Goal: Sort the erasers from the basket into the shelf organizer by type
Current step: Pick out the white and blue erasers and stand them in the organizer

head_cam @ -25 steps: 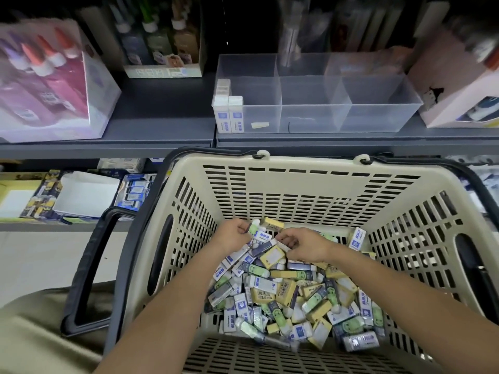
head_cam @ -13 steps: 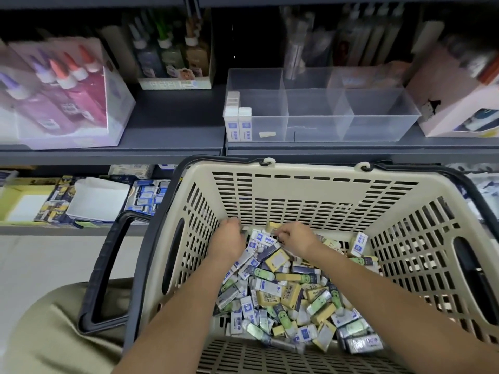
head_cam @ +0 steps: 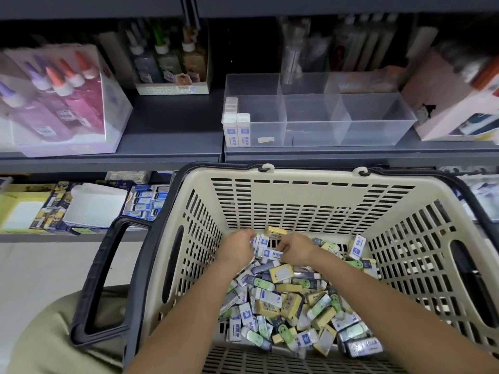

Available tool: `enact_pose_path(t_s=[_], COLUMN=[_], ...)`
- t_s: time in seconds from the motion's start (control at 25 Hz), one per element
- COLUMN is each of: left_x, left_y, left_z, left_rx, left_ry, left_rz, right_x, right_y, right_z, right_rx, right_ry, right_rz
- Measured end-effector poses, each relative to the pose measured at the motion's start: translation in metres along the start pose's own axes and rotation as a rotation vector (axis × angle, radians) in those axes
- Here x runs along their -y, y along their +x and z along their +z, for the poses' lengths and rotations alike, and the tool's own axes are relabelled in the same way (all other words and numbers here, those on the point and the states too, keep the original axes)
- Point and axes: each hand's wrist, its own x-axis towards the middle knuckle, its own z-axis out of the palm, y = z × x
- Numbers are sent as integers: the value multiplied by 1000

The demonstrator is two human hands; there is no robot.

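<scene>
A beige slotted basket [head_cam: 302, 195] holds a heap of erasers [head_cam: 291, 300]: white ones with blue labels, yellow ones and green ones. Both my hands are deep in its far end. My left hand [head_cam: 237, 247] curls round a few white-and-blue erasers [head_cam: 260, 242]. My right hand [head_cam: 295, 248] pinches another white-and-blue eraser [head_cam: 271, 253] lying against that bunch. On the shelf above stands a clear organizer [head_cam: 378, 122] with three compartments. Several white-and-blue erasers [head_cam: 237, 129] stand upright in its left compartment; the other two hold nothing.
A box of glue bottles [head_cam: 59, 101] sits at the shelf's left, a pink box [head_cam: 456, 103] at its right. The basket's black handle [head_cam: 108, 279] hangs on the left. A lower shelf holds a white tray [head_cam: 94, 209] and boxed erasers [head_cam: 147, 202].
My hands have stayed at the basket's far end, gathering white-and-blue erasers together. The view has tilted up, so the shelf and organizer sit lower in the picture.
</scene>
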Motion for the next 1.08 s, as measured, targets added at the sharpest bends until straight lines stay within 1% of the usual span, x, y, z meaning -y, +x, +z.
enact_pose_path(t_s=[0.08, 0.24, 0.32, 0.36, 0.44, 0.6, 0.76, 0.88, 1.08], left_x=[-6, -21, -26, -27, -27, -32, -33, -35, -42], left_y=[3, 11, 10, 7, 3, 3, 2, 2, 5], left_z=[3, 3, 6, 8, 14, 19, 21, 25, 31], left_rx=[-1, -23, -50, -70, -101, -47, -38, 20, 115], left_ry=[103, 255, 278, 280, 294, 389, 355, 387, 251], left_rz=[-11, -69, -71, -72, -58, -40, -62, -7, -68], right_x=[-4, -11, -18, -22, -31, -38, -40, -41, -40], right_y=[-1, -9, -16, -20, -27, -37, -41, -45, -49], right_z=[-5, -5, -12, -17, -26, -25, -24, -28, -31], right_rx=[7, -38, -34, -22, 1, -8, -13, 0, 7], right_ry=[20, 275, 406, 430, 434, 476, 537, 568, 520], right_rz=[23, 9, 14, 16, 15, 11, 14, 28, 38])
